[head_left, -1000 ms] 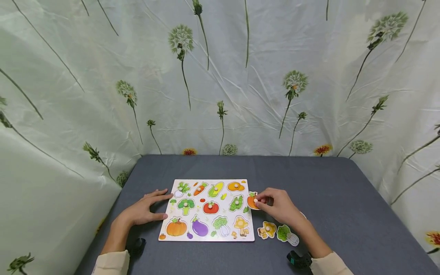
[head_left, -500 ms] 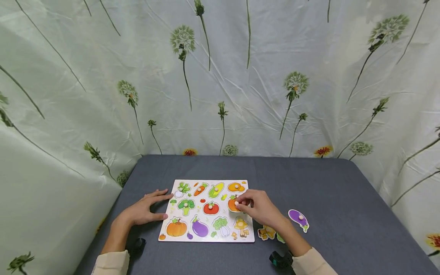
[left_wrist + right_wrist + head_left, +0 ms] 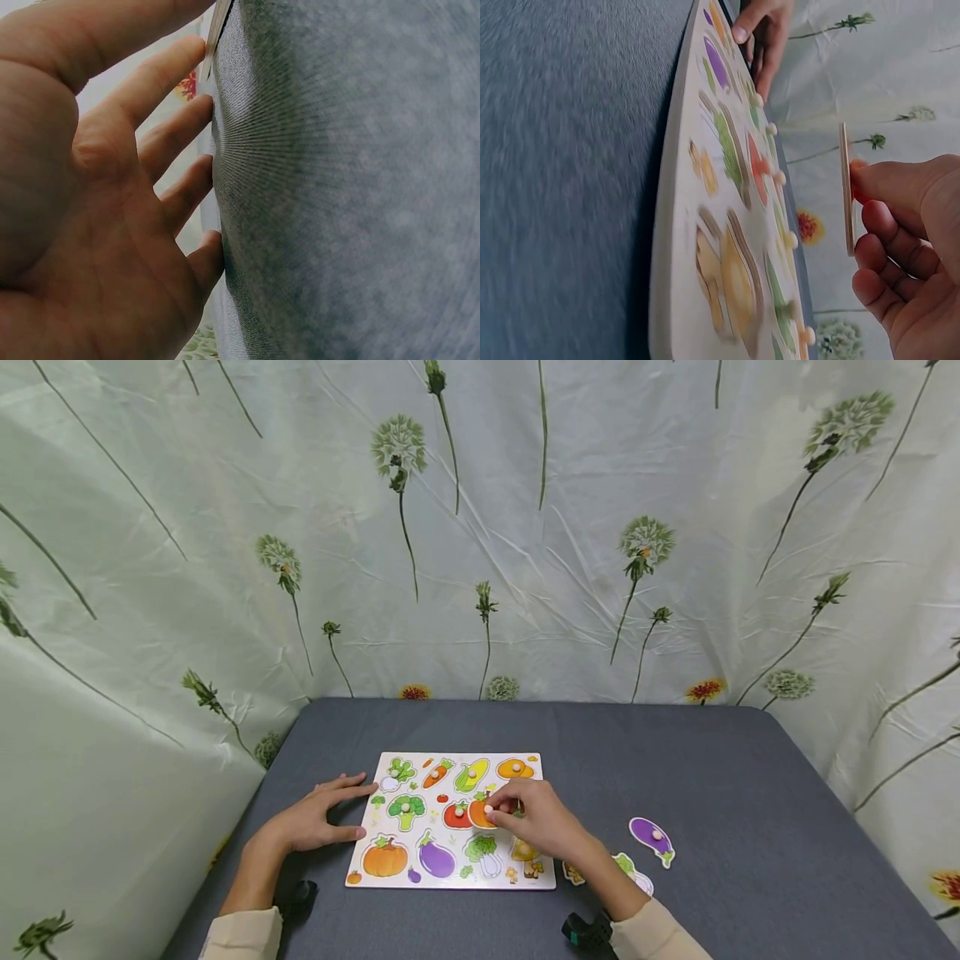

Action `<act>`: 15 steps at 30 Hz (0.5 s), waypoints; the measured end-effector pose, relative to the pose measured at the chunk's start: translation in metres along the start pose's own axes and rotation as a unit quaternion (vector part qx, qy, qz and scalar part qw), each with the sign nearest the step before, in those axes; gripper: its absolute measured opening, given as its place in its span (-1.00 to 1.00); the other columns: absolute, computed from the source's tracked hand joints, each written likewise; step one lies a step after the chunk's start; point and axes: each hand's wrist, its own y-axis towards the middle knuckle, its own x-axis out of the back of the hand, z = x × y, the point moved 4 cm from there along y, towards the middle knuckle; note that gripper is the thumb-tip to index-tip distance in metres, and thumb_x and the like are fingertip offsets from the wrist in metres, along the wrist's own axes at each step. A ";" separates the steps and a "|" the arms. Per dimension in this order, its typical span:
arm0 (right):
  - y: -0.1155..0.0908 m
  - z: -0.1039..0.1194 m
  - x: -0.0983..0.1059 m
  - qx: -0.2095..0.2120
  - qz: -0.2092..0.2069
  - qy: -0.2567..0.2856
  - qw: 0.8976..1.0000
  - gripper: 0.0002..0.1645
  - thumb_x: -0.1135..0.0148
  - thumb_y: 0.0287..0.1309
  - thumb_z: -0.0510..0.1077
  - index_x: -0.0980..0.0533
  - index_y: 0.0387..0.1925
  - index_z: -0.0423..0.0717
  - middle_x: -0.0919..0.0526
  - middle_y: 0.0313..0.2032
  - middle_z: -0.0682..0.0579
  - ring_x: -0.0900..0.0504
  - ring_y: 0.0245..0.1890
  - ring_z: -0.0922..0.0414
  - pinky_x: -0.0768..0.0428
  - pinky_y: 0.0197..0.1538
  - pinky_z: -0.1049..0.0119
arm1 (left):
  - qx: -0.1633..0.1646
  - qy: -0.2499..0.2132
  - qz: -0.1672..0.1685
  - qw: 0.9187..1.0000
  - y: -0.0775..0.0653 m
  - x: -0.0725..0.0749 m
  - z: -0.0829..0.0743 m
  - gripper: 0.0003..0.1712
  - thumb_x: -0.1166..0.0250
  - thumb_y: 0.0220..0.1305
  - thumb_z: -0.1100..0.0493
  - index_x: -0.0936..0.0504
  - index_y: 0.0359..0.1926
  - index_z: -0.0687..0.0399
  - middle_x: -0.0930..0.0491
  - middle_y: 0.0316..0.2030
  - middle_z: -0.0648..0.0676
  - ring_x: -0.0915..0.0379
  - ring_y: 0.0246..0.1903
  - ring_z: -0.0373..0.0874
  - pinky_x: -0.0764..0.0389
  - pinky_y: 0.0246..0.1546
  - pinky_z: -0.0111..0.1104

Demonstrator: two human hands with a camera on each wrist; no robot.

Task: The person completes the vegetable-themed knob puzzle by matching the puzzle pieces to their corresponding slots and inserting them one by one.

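A wooden peg puzzle board (image 3: 433, 825) printed with vegetables lies on the table. My right hand (image 3: 551, 818) pinches an orange pumpkin puzzle piece (image 3: 477, 814) by its small knob. The piece overlaps the tomato in the head view. From the right wrist, the thin pumpkin piece (image 3: 847, 191) shows edge-on, raised off the board (image 3: 669, 247). My left hand (image 3: 315, 818) has its fingers spread, with fingertips and thumb at the board's left edge. Knobs stand on the broccoli, carrot, corn and tomato. Printed pumpkin, eggplant and bok choy pictures without knobs fill the near row.
An eggplant piece (image 3: 651, 839) lies right of the board on the grey-covered table (image 3: 720, 777). Nearer, a bok choy piece (image 3: 634, 875) and a mushroom piece (image 3: 573, 872) are partly hidden by my right forearm. A flowered curtain (image 3: 525, 527) hangs behind the table.
My right hand has carried the pumpkin piece leftward from the board's right edge to over its middle, uncovering the eggplant piece. My left hand has stayed at the left edge.
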 end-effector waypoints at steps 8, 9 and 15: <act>0.008 0.011 -0.021 0.010 0.012 0.024 1.000 -0.95 -0.44 0.27 -0.11 -0.75 -0.27 0.03 -0.61 -0.44 0.28 -0.49 -0.42 0.37 -0.51 -0.32 0.47 | -0.004 -0.003 0.000 1.000 0.000 0.001 0.000 -0.09 -0.51 0.15 -0.16 -0.44 0.48 -0.05 -0.18 0.55 0.35 0.18 0.55 0.52 0.22 0.40 0.50; 0.009 0.012 -0.024 0.011 0.014 0.026 1.000 -0.95 -0.44 0.27 -0.10 -0.76 -0.26 0.04 -0.61 -0.45 0.29 -0.49 -0.42 0.37 -0.51 -0.31 0.47 | -0.004 -0.003 0.000 1.000 0.000 0.001 0.000 -0.09 -0.51 0.16 -0.16 -0.43 0.48 -0.06 -0.18 0.55 0.34 0.18 0.55 0.51 0.22 0.40 0.50; 0.015 0.020 -0.042 0.009 0.030 0.035 0.999 -0.95 -0.45 0.26 -0.09 -0.77 -0.25 0.08 -0.60 -0.45 0.31 -0.49 -0.42 0.39 -0.53 -0.31 0.49 | -0.002 0.000 0.000 1.000 0.000 0.000 0.002 -0.10 -0.51 0.16 -0.17 -0.44 0.48 -0.08 -0.18 0.55 0.33 0.17 0.55 0.51 0.20 0.41 0.50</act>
